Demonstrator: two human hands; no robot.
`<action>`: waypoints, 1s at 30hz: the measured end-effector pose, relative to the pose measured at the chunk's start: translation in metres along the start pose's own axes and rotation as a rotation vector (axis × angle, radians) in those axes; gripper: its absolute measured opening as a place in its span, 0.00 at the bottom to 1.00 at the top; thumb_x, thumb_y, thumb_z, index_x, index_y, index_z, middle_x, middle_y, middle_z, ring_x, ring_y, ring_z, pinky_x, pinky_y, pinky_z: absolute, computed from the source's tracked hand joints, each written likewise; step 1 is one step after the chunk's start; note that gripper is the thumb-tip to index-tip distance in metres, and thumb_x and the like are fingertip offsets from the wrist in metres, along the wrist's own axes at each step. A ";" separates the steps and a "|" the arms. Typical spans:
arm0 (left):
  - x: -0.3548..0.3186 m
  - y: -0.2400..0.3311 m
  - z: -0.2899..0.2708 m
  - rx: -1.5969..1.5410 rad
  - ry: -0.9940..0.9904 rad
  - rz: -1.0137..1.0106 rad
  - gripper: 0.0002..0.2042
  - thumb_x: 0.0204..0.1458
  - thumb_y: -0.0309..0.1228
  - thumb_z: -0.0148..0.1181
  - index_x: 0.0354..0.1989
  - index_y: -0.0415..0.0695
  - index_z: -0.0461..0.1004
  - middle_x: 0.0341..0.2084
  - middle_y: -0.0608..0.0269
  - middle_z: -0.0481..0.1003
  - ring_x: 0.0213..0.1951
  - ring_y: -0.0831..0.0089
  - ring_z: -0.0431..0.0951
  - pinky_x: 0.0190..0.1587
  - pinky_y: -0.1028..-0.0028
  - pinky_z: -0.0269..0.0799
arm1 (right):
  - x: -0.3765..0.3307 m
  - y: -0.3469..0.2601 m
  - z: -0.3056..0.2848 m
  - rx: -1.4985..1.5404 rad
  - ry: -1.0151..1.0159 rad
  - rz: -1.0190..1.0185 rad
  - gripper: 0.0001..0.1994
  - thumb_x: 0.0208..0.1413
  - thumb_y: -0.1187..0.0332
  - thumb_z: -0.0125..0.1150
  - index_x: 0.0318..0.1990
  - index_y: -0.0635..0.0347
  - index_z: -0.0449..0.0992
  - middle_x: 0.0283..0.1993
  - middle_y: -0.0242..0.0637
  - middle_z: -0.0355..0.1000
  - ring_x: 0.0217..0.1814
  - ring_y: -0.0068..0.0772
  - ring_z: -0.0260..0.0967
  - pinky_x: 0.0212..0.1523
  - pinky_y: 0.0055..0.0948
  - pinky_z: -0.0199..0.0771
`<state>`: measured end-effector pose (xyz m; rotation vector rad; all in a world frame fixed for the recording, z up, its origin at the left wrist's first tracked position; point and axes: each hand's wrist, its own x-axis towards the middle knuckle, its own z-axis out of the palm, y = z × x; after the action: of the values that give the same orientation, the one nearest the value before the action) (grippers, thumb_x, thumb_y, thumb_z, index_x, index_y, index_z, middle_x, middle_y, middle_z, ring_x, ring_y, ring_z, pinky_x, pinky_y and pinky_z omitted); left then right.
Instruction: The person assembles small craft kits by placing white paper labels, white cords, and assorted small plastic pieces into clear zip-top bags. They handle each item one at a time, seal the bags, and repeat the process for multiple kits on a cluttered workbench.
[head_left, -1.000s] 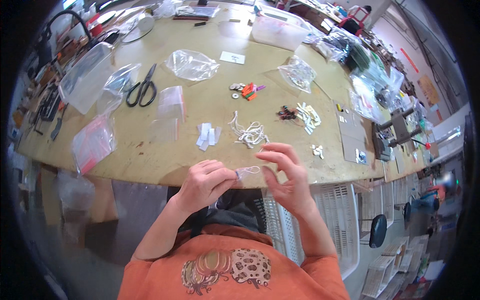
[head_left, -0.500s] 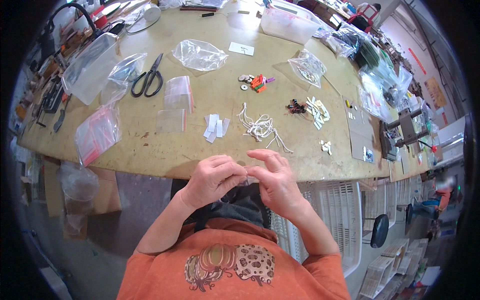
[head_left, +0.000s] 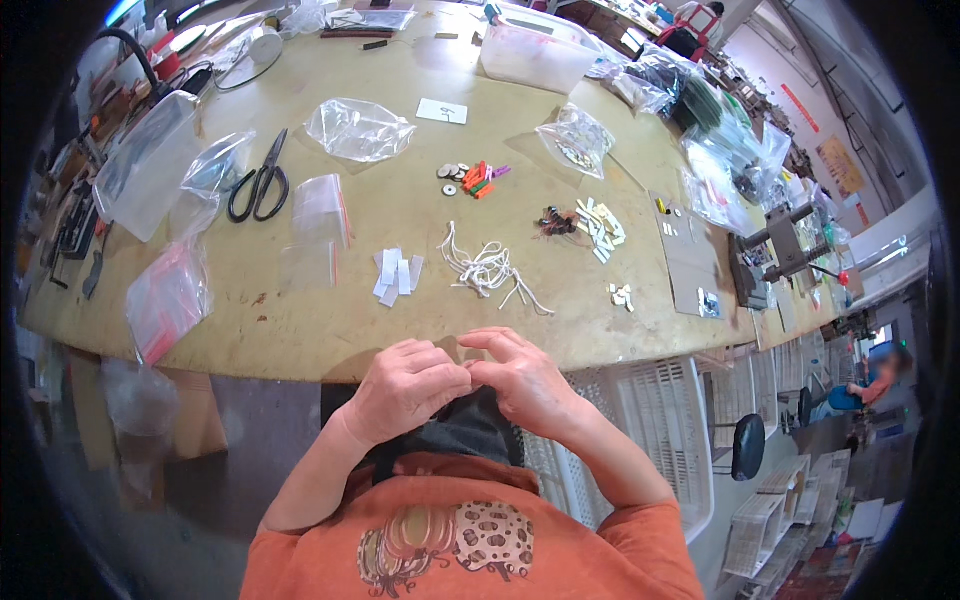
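Just off the table's near edge, my left hand (head_left: pixel 408 388) and my right hand (head_left: pixel 528 383) meet, both with thumb and forefinger pinched together. Whatever sits between their fingertips is too small and hidden to name. The other fingers of my right hand stretch loosely forward. Beyond them on the table lie a tangle of white cords (head_left: pixel 482 268) and a small pile of white strips (head_left: pixel 398 276). Cream-coloured pieces (head_left: pixel 603 230) lie beside dark thin wires (head_left: pixel 556 222), with small cream blocks (head_left: pixel 621 297) nearer to me. Orange, green and purple pieces (head_left: pixel 478 182) are heaped next to grey discs (head_left: pixel 450 173).
Black-handled scissors (head_left: pixel 261 187) and flat zip bags (head_left: pixel 320 213) lie at the left, near a clear bin (head_left: pixel 148 175). A hand press (head_left: pixel 785 250) stands at the right. White plastic crates (head_left: pixel 660 430) stand below the table edge. A seated person (head_left: pixel 868 385) is far right.
The view has shifted, so the table's things appear farther left and slightly lower. My hands remain together at the fingertips; a purplish bit seen beneath them before no longer shows.
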<state>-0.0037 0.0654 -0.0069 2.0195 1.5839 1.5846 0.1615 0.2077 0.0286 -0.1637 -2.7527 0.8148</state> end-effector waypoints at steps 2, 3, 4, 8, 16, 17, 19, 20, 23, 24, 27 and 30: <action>0.001 -0.005 0.002 -0.005 0.007 -0.004 0.05 0.48 0.23 0.69 0.31 0.42 0.78 0.24 0.61 0.76 0.28 0.62 0.76 0.33 0.66 0.71 | 0.000 0.000 -0.013 0.236 0.073 0.079 0.19 0.44 0.88 0.54 0.42 0.59 0.82 0.57 0.47 0.75 0.60 0.49 0.73 0.57 0.38 0.75; 0.002 -0.010 0.002 -0.015 0.019 -0.015 0.05 0.48 0.23 0.69 0.31 0.42 0.78 0.24 0.61 0.76 0.28 0.62 0.76 0.33 0.66 0.71 | 0.007 0.014 -0.021 0.306 0.184 0.002 0.22 0.47 0.91 0.48 0.44 0.60 0.82 0.55 0.46 0.77 0.57 0.42 0.76 0.51 0.33 0.78; 0.004 -0.015 0.004 -0.030 0.026 -0.024 0.05 0.49 0.23 0.69 0.31 0.42 0.78 0.24 0.61 0.76 0.28 0.62 0.76 0.33 0.66 0.72 | 0.011 0.023 -0.027 0.443 0.291 0.216 0.19 0.51 0.90 0.50 0.44 0.60 0.82 0.49 0.45 0.78 0.49 0.37 0.78 0.46 0.31 0.79; 0.011 -0.024 0.011 -0.026 0.080 -0.108 0.06 0.49 0.24 0.69 0.31 0.43 0.77 0.24 0.61 0.75 0.28 0.61 0.76 0.33 0.67 0.72 | 0.040 0.121 -0.044 -0.096 0.565 0.337 0.07 0.58 0.78 0.60 0.42 0.64 0.81 0.40 0.46 0.77 0.37 0.39 0.78 0.39 0.33 0.78; 0.008 -0.025 0.014 0.036 0.057 -0.052 0.06 0.49 0.25 0.69 0.31 0.43 0.76 0.22 0.61 0.74 0.27 0.61 0.76 0.34 0.66 0.72 | 0.051 0.200 -0.038 -0.404 0.467 0.464 0.07 0.54 0.70 0.67 0.37 0.62 0.79 0.41 0.47 0.77 0.46 0.51 0.75 0.47 0.45 0.76; 0.008 -0.025 0.015 0.040 0.059 -0.053 0.06 0.48 0.25 0.69 0.31 0.43 0.76 0.22 0.61 0.74 0.27 0.61 0.76 0.34 0.66 0.72 | 0.051 0.197 -0.036 -0.395 0.465 0.463 0.07 0.54 0.70 0.67 0.37 0.62 0.79 0.40 0.47 0.77 0.45 0.52 0.75 0.47 0.45 0.76; 0.006 -0.024 0.012 0.053 0.061 -0.058 0.06 0.48 0.25 0.69 0.31 0.43 0.76 0.22 0.61 0.74 0.27 0.61 0.76 0.34 0.66 0.72 | 0.052 0.188 -0.032 -0.372 0.462 0.458 0.07 0.54 0.69 0.67 0.37 0.62 0.78 0.39 0.47 0.78 0.45 0.52 0.76 0.46 0.45 0.77; 0.005 -0.024 0.013 0.048 0.055 -0.056 0.06 0.47 0.24 0.69 0.31 0.43 0.77 0.23 0.61 0.74 0.27 0.62 0.76 0.33 0.66 0.71 | 0.049 0.184 -0.033 -0.333 0.491 0.466 0.07 0.54 0.70 0.67 0.37 0.62 0.78 0.39 0.47 0.78 0.43 0.52 0.76 0.45 0.44 0.77; 0.005 -0.027 0.013 0.035 0.051 -0.048 0.06 0.46 0.21 0.69 0.30 0.42 0.77 0.23 0.61 0.75 0.26 0.63 0.75 0.31 0.67 0.70 | 0.041 0.165 -0.042 -0.072 0.593 0.517 0.08 0.54 0.72 0.66 0.40 0.62 0.79 0.37 0.46 0.80 0.38 0.44 0.79 0.40 0.39 0.78; 0.006 -0.027 0.012 0.028 0.052 -0.043 0.06 0.46 0.21 0.69 0.30 0.42 0.77 0.23 0.61 0.75 0.26 0.63 0.75 0.31 0.67 0.70 | 0.038 0.154 -0.046 0.034 0.640 0.566 0.06 0.56 0.73 0.64 0.41 0.63 0.80 0.37 0.43 0.80 0.36 0.34 0.78 0.37 0.32 0.78; 0.006 -0.028 0.014 0.003 0.085 -0.058 0.06 0.46 0.20 0.68 0.30 0.42 0.77 0.23 0.61 0.75 0.26 0.62 0.75 0.31 0.68 0.71 | 0.021 0.121 -0.052 0.872 0.609 0.523 0.05 0.60 0.74 0.63 0.42 0.63 0.79 0.38 0.40 0.80 0.33 0.24 0.75 0.35 0.23 0.75; 0.008 -0.024 0.014 -0.006 0.107 -0.058 0.07 0.46 0.19 0.68 0.31 0.42 0.77 0.25 0.61 0.76 0.27 0.62 0.76 0.31 0.69 0.71 | 0.007 0.059 -0.052 1.399 0.490 0.487 0.06 0.62 0.75 0.63 0.45 0.61 0.78 0.41 0.40 0.80 0.33 0.20 0.73 0.36 0.19 0.72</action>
<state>-0.0090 0.0886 -0.0230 1.8969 1.6554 1.7004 0.1714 0.2848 0.0398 -0.6083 -1.2230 2.1866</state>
